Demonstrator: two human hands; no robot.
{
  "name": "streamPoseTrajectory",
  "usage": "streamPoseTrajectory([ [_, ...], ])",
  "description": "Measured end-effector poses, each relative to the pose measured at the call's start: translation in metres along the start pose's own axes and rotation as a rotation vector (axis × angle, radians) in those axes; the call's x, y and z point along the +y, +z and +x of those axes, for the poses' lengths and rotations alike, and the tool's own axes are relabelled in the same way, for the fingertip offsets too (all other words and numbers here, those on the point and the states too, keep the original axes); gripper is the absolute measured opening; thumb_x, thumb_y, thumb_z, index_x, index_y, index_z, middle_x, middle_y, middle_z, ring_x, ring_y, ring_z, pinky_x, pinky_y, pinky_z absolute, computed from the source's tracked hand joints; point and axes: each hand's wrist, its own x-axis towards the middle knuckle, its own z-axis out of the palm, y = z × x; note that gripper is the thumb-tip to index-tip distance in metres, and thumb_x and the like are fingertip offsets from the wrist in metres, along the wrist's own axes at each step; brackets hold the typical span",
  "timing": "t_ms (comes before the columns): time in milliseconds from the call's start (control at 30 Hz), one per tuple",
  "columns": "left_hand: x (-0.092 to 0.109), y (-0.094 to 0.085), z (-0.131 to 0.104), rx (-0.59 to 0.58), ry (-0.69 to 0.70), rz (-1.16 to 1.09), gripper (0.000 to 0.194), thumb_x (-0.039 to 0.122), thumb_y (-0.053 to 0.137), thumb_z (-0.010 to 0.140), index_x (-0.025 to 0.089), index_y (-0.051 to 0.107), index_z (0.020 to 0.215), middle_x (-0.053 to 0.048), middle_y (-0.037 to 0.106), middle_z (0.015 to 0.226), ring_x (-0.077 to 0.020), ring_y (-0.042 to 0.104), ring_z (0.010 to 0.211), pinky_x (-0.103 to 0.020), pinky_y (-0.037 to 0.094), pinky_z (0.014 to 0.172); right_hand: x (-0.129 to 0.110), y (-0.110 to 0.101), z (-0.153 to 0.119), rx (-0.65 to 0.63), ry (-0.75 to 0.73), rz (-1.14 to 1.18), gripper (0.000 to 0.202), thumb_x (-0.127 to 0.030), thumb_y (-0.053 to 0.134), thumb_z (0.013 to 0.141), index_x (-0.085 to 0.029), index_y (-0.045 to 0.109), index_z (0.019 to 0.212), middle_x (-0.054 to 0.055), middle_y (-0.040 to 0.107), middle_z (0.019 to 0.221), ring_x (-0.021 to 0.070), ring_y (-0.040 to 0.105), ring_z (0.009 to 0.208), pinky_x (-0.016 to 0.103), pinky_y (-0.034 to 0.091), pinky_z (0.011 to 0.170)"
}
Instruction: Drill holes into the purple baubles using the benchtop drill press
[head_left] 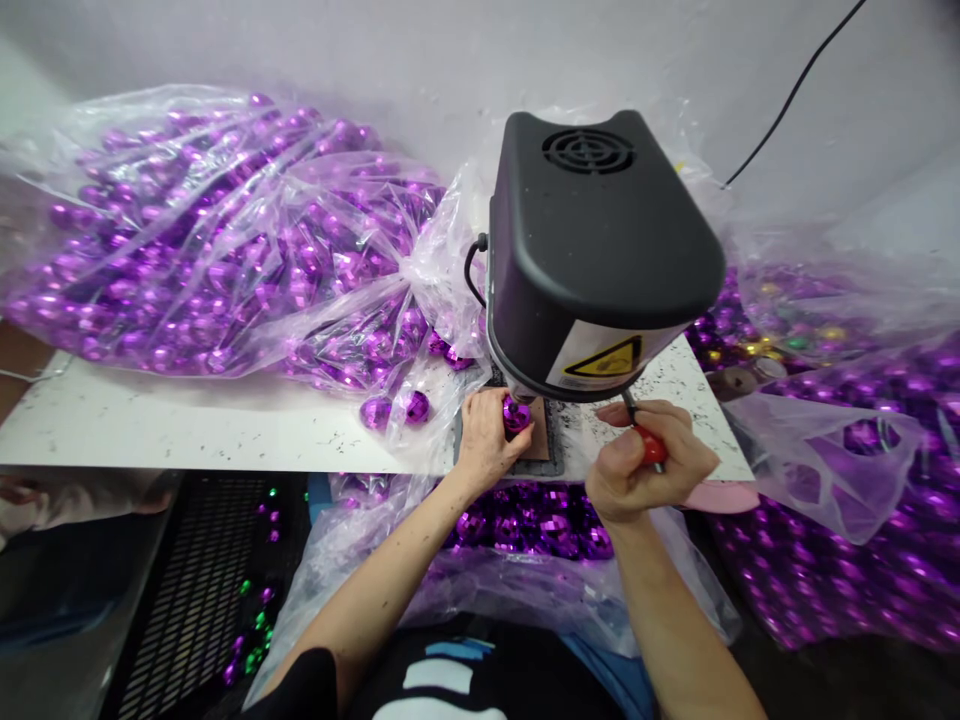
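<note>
The left hand (486, 438) grasps the purple faceted ball (516, 416) just under the drill press head (600, 230), the right hand (660, 465) its red-knobbed lever (649, 446).

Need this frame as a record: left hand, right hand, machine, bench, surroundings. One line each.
left hand: steadies a shiny purple ball under the machine; hand at the plate
right hand: closed round a red-knobbed lever; hand
machine: black housing, round vent on top, yellow warning label on front
bench: white tabletop with dark flecks; two loose purple balls left of the machine
bags: large clear bag of purple balls on the left; more bagged balls at right and in front of the person
floor side: black crate, lower left
</note>
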Motion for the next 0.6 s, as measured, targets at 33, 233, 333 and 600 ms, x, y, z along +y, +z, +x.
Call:
streamPoseTrajectory([
  [33, 0.000, 0.000, 0.000, 0.003, 0.005, 0.000, 0.036, 0.029, 0.071, 0.085, 0.021, 0.053, 0.116, -0.009, 0.065, 0.111, -0.0276, 0.059, 0.108, -0.045, 0.041, 0.101, -0.002, 0.001, 0.002, 0.093, -0.048, -0.003, 0.014, -0.030, 0.050, 0.089, -0.030, 0.054, 0.103, 0.001, 0.059, 0.072, 0.0223, 0.060, 0.069, 0.045, 0.049, 0.069],
  [233, 0.000, 0.000, 0.001, 0.001, 0.002, -0.007, 0.039, 0.028, 0.073, 0.084, 0.021, 0.053, 0.116, -0.009, 0.064, 0.111, -0.0275, 0.059, 0.108, -0.044, 0.042, 0.100, -0.003, 0.010, 0.003, 0.206, -0.081, 0.030, 0.011, -0.030, 0.052, 0.089, -0.027, 0.056, 0.099, -0.001, 0.060, 0.068, 0.0193, 0.060, 0.061, 0.041, 0.050, 0.063],
  [333, 0.000, 0.000, 0.001, -0.001, -0.001, 0.002, 0.040, 0.028, 0.073, 0.083, 0.021, 0.053, 0.116, -0.009, 0.063, 0.111, -0.0276, 0.059, 0.108, -0.044, 0.042, 0.101, 0.003, 0.014, -0.007, 0.167, -0.057, 0.035, 0.010, -0.031, 0.053, 0.088, -0.024, 0.055, 0.095, -0.002, 0.059, 0.068, 0.0165, 0.061, 0.061, 0.037, 0.052, 0.062],
  [600, 0.000, 0.001, 0.002, -0.010, 0.005, -0.013, 0.038, 0.025, 0.074, 0.083, 0.021, 0.053, 0.114, -0.009, 0.064, 0.109, -0.0281, 0.059, 0.107, -0.045, 0.041, 0.101, -0.013, 0.002, 0.042, 0.245, -0.092, -0.005, 0.021, -0.039, 0.056, 0.092, -0.022, 0.060, 0.101, -0.002, 0.059, 0.077, 0.0090, 0.056, 0.057, 0.026, 0.043, 0.053],
])
